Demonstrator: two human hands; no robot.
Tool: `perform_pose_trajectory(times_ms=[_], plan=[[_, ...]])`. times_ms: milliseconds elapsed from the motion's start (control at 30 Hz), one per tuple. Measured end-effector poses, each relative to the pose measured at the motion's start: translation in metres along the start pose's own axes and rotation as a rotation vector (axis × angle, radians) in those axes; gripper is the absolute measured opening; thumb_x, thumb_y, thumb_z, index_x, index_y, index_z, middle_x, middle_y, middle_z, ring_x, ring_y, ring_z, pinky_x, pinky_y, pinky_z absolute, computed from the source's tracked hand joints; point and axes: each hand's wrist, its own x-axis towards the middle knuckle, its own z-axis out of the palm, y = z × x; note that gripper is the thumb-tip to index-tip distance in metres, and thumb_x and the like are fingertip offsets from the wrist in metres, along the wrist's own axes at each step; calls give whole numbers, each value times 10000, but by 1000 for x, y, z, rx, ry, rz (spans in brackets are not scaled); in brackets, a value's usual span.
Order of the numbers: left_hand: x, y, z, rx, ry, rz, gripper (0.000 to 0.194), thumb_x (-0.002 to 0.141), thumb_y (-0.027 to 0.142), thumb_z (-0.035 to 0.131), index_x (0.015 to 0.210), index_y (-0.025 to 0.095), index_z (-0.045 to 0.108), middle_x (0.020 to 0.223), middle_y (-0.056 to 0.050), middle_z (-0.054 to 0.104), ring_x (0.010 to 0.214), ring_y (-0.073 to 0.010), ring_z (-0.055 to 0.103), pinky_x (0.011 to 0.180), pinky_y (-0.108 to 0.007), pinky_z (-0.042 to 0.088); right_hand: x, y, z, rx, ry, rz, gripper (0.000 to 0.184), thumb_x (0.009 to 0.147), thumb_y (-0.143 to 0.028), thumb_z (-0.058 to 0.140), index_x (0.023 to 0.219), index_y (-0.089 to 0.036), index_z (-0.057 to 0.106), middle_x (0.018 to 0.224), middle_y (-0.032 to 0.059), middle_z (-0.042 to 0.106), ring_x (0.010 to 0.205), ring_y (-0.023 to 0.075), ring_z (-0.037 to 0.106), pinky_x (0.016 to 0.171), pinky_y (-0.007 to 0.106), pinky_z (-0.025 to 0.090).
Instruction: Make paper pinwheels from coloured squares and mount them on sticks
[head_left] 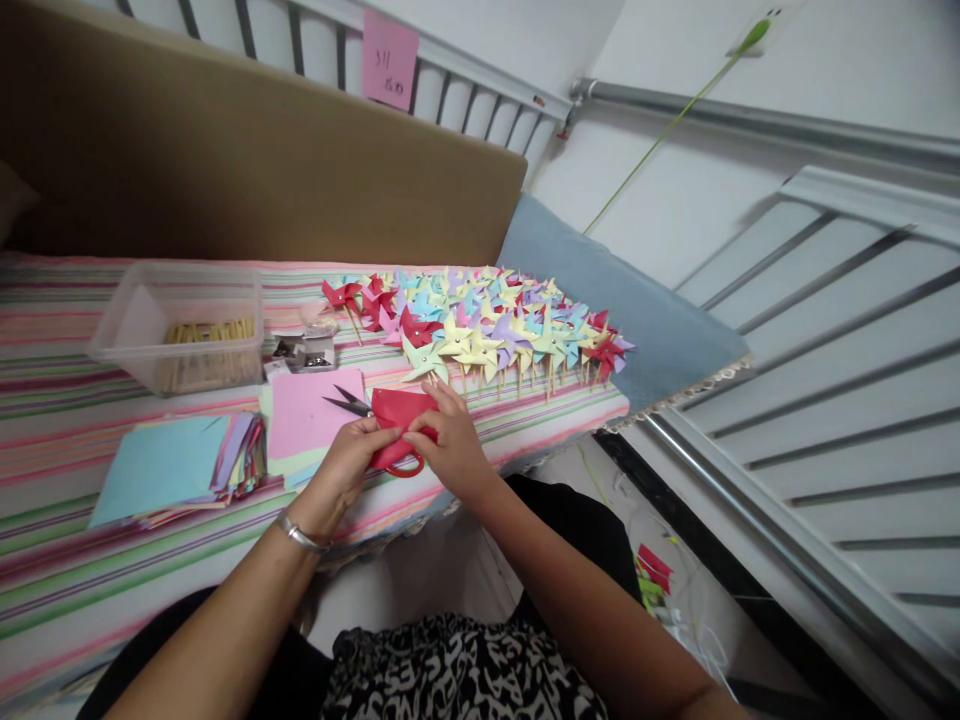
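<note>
Both hands are at a piece of red paper [397,405] held over the near edge of the striped bed. My left hand [354,455] pinches its left side, thumb on top. My right hand [448,437] has thumb and fingers closed on its right side. Scissors [349,401] lie beneath, their dark blades pointing left and a red handle loop showing under the paper. Just left of them is a pink paper sheet [311,415] on top of other sheets. Many finished paper pinwheels [480,345] on sticks sit beyond my hands.
A clear plastic box [180,360] with wooden sticks stands at left. Small boxes of metal fasteners [306,353] are beside it. A stack of coloured paper [169,460] lies nearer me. A cardboard panel [285,160] and bed rails border the bed; scraps [655,570] lie on the floor.
</note>
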Motion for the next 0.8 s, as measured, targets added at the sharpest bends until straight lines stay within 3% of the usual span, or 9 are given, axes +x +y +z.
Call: perform_pose_trajectory(times_ms=[433, 733, 800], plan=[[2, -2, -1, -25, -16, -26, 184, 560, 234, 789, 584, 128, 640, 547, -13, 598, 471, -95, 488, 486, -205, 388, 0, -1, 0, -41, 14, 32, 57, 768, -215, 630, 724, -185, 650, 1374, 121, 470, 1349, 299, 303, 1080, 518, 256], [4, -4, -4, 14, -8, -25, 194, 545, 236, 803, 635, 114, 682, 626, -64, 666, 518, -126, 562, 521, -220, 428, 4, -2, 2, -38, 4, 85, 22, 737, -198, 648, 732, -179, 639, 1352, 121, 487, 1334, 310, 329, 1076, 516, 264], [5, -5, -5, 52, 10, -18, 194, 538, 235, 802, 639, 114, 690, 633, -72, 677, 525, -131, 573, 525, -222, 432, 6, -3, -4, -41, 9, 74, 163, 707, -198, 670, 866, -169, 649, 1333, 144, 500, 1315, 312, 358, 1076, 511, 272]])
